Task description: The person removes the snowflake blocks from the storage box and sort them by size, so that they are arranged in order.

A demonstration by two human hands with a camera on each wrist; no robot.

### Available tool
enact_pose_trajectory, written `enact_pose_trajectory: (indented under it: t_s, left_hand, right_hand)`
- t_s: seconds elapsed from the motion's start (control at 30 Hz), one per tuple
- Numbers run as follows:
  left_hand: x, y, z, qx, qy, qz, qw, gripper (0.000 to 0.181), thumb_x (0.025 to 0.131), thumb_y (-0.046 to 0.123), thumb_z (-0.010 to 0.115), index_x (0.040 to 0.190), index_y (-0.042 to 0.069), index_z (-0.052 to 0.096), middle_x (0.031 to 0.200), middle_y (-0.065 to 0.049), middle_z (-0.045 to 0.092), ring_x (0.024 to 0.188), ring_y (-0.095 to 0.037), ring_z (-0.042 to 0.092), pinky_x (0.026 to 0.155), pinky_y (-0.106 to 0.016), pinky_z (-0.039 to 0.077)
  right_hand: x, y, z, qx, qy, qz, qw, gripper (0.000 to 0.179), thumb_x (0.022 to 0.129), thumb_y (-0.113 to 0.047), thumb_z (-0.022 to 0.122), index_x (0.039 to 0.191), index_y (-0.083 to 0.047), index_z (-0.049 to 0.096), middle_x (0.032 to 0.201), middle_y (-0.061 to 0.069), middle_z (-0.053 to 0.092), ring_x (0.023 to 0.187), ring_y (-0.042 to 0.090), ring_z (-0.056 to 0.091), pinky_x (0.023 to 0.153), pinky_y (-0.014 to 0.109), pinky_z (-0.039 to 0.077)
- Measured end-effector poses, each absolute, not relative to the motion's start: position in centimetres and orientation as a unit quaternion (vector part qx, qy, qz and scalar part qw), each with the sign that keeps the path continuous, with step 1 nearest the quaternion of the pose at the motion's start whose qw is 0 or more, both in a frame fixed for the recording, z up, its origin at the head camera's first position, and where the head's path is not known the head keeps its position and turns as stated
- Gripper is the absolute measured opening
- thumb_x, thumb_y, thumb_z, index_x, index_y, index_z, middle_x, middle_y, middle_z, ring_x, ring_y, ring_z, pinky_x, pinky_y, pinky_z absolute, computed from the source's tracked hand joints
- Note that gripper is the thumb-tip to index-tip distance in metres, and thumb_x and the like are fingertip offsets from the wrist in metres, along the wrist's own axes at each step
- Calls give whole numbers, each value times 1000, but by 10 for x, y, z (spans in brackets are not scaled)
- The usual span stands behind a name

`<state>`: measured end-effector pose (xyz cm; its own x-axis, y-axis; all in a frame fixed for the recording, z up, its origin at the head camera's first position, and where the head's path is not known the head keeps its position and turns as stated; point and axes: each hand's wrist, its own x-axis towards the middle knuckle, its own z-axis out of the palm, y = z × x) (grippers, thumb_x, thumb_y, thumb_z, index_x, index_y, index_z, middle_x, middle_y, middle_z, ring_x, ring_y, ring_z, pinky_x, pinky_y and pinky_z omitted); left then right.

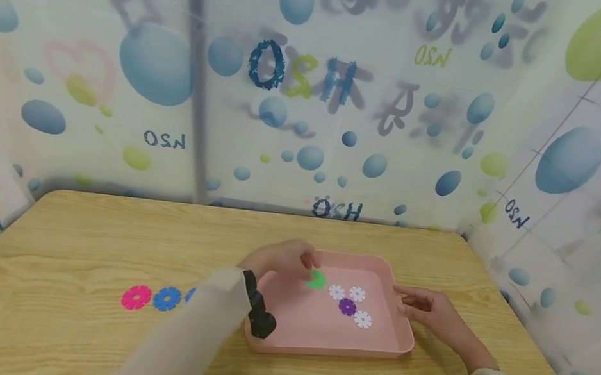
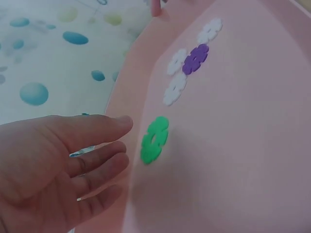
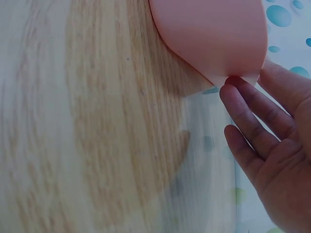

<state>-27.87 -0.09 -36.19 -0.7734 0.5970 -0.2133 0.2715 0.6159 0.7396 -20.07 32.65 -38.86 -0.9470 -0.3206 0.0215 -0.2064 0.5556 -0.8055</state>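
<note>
Head view partly hides the green flower (image 2: 161, 135); left wrist bares it.

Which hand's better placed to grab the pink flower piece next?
Left, probably. The left hand holds nothing and is nearer the pink flower piece; the right hand touches the tray at its right wall, farther from that piece.
</note>
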Motion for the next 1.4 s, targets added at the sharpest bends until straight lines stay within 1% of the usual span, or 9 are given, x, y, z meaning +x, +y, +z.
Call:
enact_pose_trajectory:
  t_s: [0.23, 0.4, 0.5, 0.63, 0.73, 0.83, 1.0, 1.23, 1.4]
  left_hand:
    - [-275, 9, -361, 226, 875, 355, 241, 34, 83, 14, 67, 116, 15, 60, 111, 0, 57, 105, -20, 49, 94, -41, 37]
    - [-269, 11, -362, 203, 875, 367, 243, 35, 83, 9, 66, 117, 14, 60, 114, -2, 57, 105, -21, 48, 97, -41, 35]
    - [-266, 12, -363, 186, 879, 366, 242, 36, 82, 7, 66, 117, 14, 60, 117, -3, 55, 108, -22, 46, 98, -44, 33]
    - [-261, 14, -367, 132, 879, 377, 262, 35, 82, 9, 64, 115, 20, 60, 120, -1, 51, 110, -26, 41, 94, -52, 32]
    - [-258, 14, -369, 113, 875, 386, 270, 33, 82, 10, 64, 112, 22, 60, 116, 1, 50, 108, -27, 39, 91, -55, 33]
    - [-259, 16, -369, 147, 879, 374, 257, 32, 81, 6, 65, 111, 18, 61, 113, 0, 53, 105, -25, 42, 93, -51, 34]
    - [-262, 19, -369, 194, 894, 333, 231, 30, 80, 1, 67, 107, 14, 65, 112, -1, 55, 101, -20, 46, 95, -41, 36]
    - [-263, 22, -368, 210, 897, 321, 220, 25, 78, 0, 70, 100, 10, 64, 100, -2, 55, 93, -21, 47, 83, -36, 41]
    - [-265, 23, -367, 222, 902, 306, 210, 26, 74, 0, 73, 97, 10, 64, 95, -2, 56, 88, -20, 49, 77, -32, 43]
  right_hand:
    - [-200, 324, -387, -146, 880, -447, 65, 45, 87, -17, 62, 126, 4, 52, 118, 23, 56, 96, 27, 61, 76, 29, 50]
    - [-200, 324, -387, -148, 882, -443, 65, 45, 87, -17, 62, 126, 4, 52, 114, 21, 59, 95, 25, 61, 76, 29, 50]
    - [-200, 325, -387, -150, 882, -443, 64, 45, 87, -18, 62, 126, 4, 52, 113, 21, 60, 94, 24, 62, 76, 28, 50]
    - [-200, 325, -388, -151, 882, -442, 61, 45, 87, -18, 63, 126, 3, 52, 114, 21, 59, 94, 24, 62, 76, 29, 50]
    - [-200, 326, -389, -151, 883, -441, 61, 46, 87, -19, 63, 126, 3, 52, 115, 21, 58, 94, 24, 62, 76, 29, 50]
    - [-200, 327, -390, -152, 883, -440, 60, 45, 87, -19, 62, 126, 3, 52, 114, 21, 59, 94, 23, 62, 76, 28, 50]
    - [-200, 327, -390, -158, 882, -439, 58, 45, 88, -18, 62, 125, 4, 52, 113, 21, 60, 93, 22, 62, 76, 27, 50]
    - [-199, 327, -390, -160, 884, -436, 55, 45, 87, -18, 62, 125, 4, 52, 115, 22, 58, 93, 21, 62, 76, 27, 50]
    - [-199, 328, -389, -164, 882, -439, 57, 45, 88, -17, 62, 126, 4, 51, 113, 22, 59, 93, 22, 62, 76, 26, 50]
